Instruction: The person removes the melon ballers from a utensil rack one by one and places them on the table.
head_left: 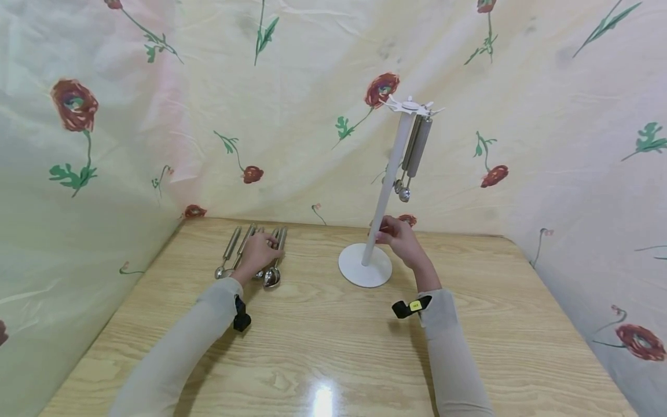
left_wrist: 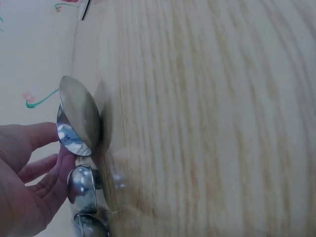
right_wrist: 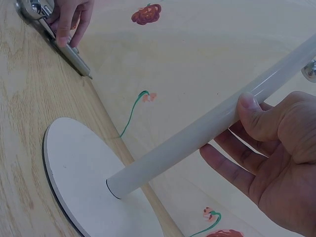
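On the left of the table my left hand [head_left: 256, 253] reaches over a row of metal ladles. Its thumb and fingers pinch the handle of the rightmost ladle [head_left: 271, 277], seen at the top of the right wrist view. That ladle's large bowl [left_wrist: 79, 118] faces up the left wrist view, partly covering my fingertips. Smaller bowls [left_wrist: 82, 188] lie beside it. My right hand [head_left: 398, 236] grips the white pole [head_left: 387, 185] of a utensil stand low down, thumb on one side and fingers on the other. The stand's round base [head_left: 354, 272] rests on the table.
Several utensils with grey handles [head_left: 418, 147] hang from the right side of the stand's hooked white top [head_left: 410, 106]. Another ladle [head_left: 229, 249] lies at the row's left end. A flowered cloth [head_left: 302, 133] rises behind the wooden table [head_left: 312, 341].
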A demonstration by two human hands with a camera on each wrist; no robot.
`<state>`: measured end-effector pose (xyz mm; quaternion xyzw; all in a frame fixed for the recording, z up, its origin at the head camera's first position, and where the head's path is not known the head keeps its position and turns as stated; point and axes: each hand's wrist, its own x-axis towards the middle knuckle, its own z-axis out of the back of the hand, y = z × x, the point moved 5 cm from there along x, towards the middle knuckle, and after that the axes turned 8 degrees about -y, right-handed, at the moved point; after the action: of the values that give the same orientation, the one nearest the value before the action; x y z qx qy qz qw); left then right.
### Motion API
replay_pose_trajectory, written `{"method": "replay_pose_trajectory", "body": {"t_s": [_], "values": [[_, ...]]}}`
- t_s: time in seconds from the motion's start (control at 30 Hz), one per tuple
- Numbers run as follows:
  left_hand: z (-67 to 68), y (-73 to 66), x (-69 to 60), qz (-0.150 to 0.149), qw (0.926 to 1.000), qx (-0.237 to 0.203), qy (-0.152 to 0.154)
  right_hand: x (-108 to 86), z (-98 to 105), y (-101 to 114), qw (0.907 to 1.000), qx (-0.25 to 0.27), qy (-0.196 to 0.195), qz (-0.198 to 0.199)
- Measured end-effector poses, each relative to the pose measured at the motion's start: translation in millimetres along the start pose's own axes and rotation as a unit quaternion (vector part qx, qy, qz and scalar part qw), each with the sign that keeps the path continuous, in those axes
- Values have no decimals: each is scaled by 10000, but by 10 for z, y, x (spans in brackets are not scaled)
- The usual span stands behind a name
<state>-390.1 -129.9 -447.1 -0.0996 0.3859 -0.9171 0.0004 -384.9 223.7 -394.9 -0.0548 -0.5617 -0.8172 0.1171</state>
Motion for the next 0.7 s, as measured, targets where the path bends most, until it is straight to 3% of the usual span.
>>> {"method": "replay_pose_trajectory", "body": {"t_s": [0.53, 0.7], "values": [[18, -30, 1, -163, 9996, 115, -190, 9, 13, -10, 9999, -16, -26, 119], [14, -29, -2, -136, 9997, 83, -187, 4, -1, -21, 9986, 420, 50, 302]]}}
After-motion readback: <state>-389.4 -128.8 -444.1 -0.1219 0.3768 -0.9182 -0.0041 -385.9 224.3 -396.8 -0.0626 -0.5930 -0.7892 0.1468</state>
